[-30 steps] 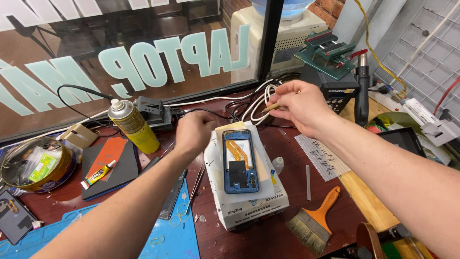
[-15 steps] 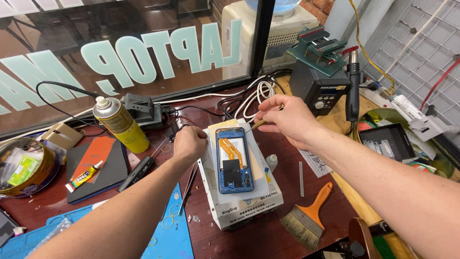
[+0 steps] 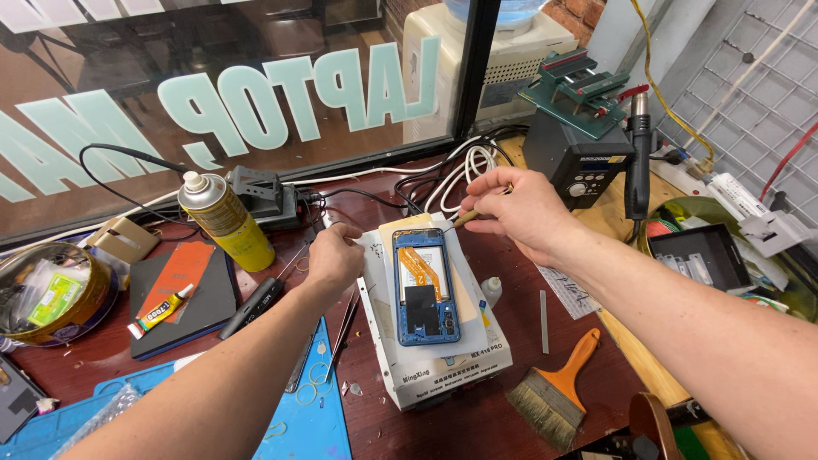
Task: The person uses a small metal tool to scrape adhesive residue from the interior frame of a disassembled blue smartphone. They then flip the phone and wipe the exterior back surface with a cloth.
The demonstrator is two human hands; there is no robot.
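From where I steer, pale lettering on the window fills eleven o'clock, a yellow labelled spray can stands at ten, a small yellow-red glue tube lies at nine, and a white box sits centre.

The right hand holds a thin tool, perhaps a brush, over the opened blue phone.

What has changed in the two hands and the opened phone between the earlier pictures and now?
The right hand has come down from the white cables to the top of the opened blue phone, its thin tool now pointing at the phone's upper edge. The left hand has slid from the white heating box to its left side. The phone stays flat on the box; the yellow spray can and orange brush are unmoved.
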